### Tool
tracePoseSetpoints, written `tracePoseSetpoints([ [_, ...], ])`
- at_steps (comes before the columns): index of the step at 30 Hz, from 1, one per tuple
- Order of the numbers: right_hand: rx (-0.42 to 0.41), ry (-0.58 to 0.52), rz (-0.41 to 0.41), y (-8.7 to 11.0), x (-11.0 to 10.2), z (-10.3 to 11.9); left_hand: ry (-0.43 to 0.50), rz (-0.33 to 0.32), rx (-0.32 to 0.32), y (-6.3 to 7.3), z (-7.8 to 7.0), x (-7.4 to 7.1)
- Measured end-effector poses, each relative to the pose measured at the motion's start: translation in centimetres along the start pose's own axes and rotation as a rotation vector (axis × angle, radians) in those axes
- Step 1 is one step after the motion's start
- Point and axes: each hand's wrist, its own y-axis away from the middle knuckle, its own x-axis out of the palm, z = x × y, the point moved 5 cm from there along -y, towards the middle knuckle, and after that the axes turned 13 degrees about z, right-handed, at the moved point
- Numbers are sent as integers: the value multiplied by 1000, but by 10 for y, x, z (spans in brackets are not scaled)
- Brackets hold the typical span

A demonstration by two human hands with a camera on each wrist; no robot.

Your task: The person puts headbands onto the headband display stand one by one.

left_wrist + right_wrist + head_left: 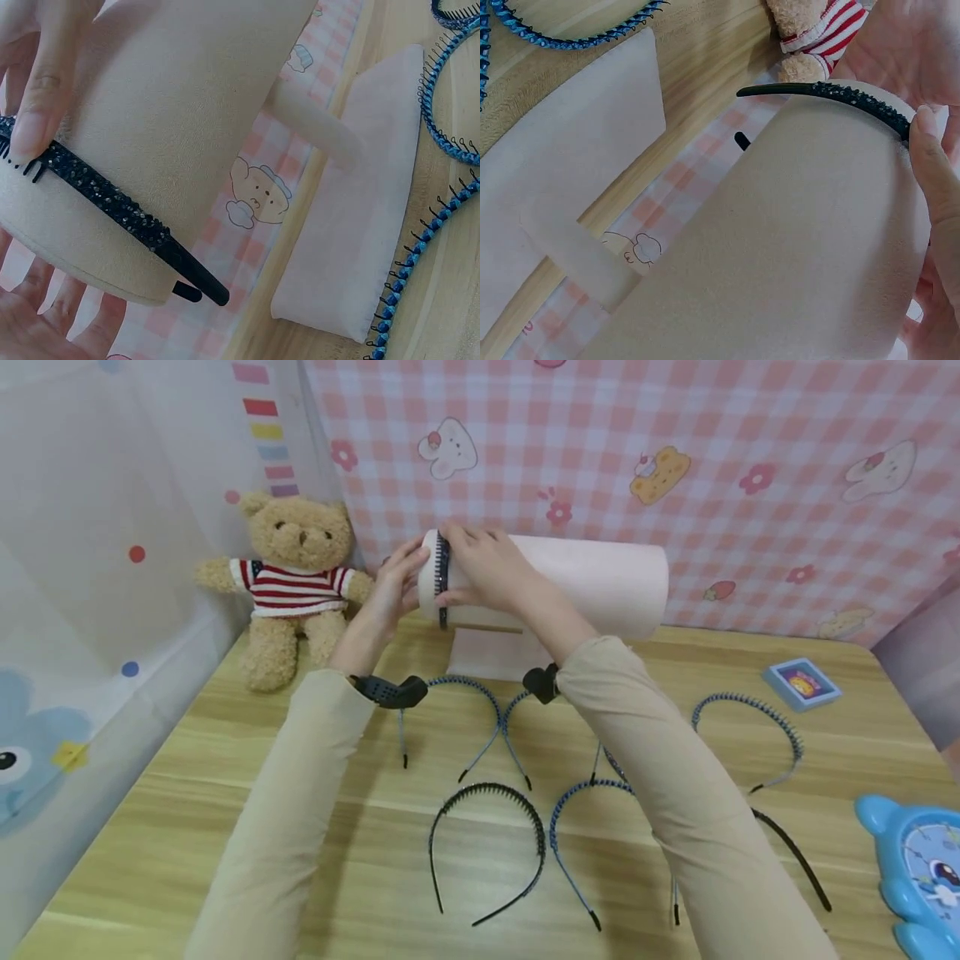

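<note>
A black glittery toothed headband (442, 578) sits around the left end of a pale, cloth-covered cylinder stand (600, 581). My right hand (487, 564) grips the band from above, its thumb (928, 146) pressing on the glittery part. At the cylinder's left end is my left hand (393, 581), fingers extended beside the end face. In the left wrist view those fingers (64, 307) look relaxed and spread. The band's dark tips (202, 277) stick out below the cylinder.
The stand's flat base (491, 652) rests on the wooden table. Blue headbands (480, 689) and a black headband (487, 789) lie nearer, several partly behind the right sleeve. A teddy bear (296, 581) sits left; a small blue frame (802, 683) and a blue clock (911, 860) stand right.
</note>
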Motion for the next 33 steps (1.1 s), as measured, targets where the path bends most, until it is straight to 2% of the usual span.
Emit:
tracePoseSetpoints([
  [8,27,34,9,1,-1,-4,-32,-18,0,-2,-7,-4],
  [13,72,-40,30,19,-3,-25,-20,-41,-15,-1,-5,-10],
  [18,107,-183,4,67,-2,-76,-18,-61,-5,4,-7,-18],
  [22,169,-227,-22,110,11,-123,-31,-66,5,7,-11,-20],
  [25,227,-274,-32,143,31,-155,-42,-56,2,7,-12,-19],
  [28,291,-346,-7,177,56,-180,-26,-57,-3,6,-13,-17],
  [33,379,-434,106,223,100,-208,-32,-50,-8,3,-14,-15],
])
